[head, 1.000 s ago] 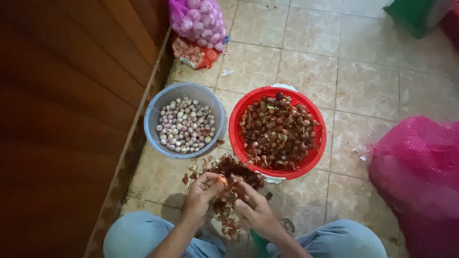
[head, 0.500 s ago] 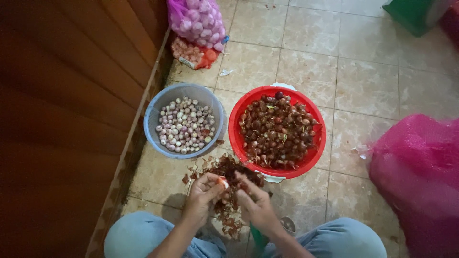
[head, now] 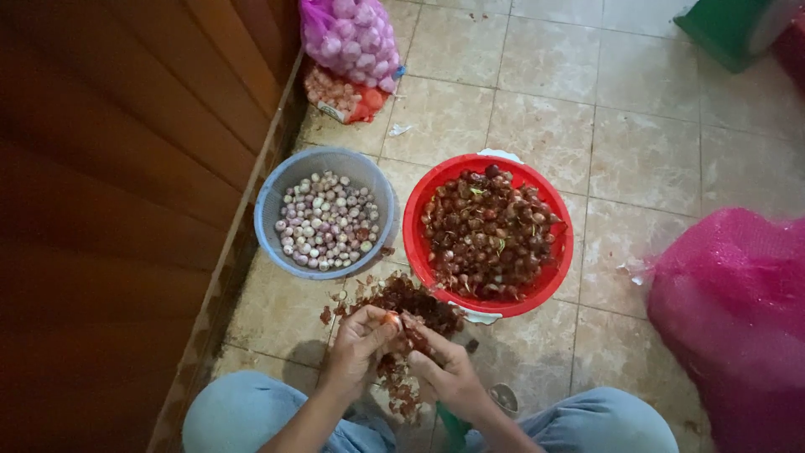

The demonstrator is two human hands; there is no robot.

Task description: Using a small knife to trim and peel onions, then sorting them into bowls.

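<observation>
The person sits on the tiled floor with knees apart, and both hands meet low in the middle of the view. The left hand pinches a small shallot at its fingertips — fingers closed on the bulb — and the right hand comes in beside it, its fingers curled close against the same bulb, though whether they hold a blade or just the skin is too small to tell.

The hands hang straight over a heap of dry reddish skins, so whatever comes off lands on that one pile between the knees, not in the bowls.

The two bowls stand side by side just beyond the heap, within easy reach of either hand. The red basin, on the right, is full of dark, unpeeled shallots; the blue-grey basin, on the left against the wooden wall, holds pale, clean ones — the two lots kept apart.

Farther off by the wall lies a pink net bag of bulbs, and a big pink sack sits at the right edge.
</observation>
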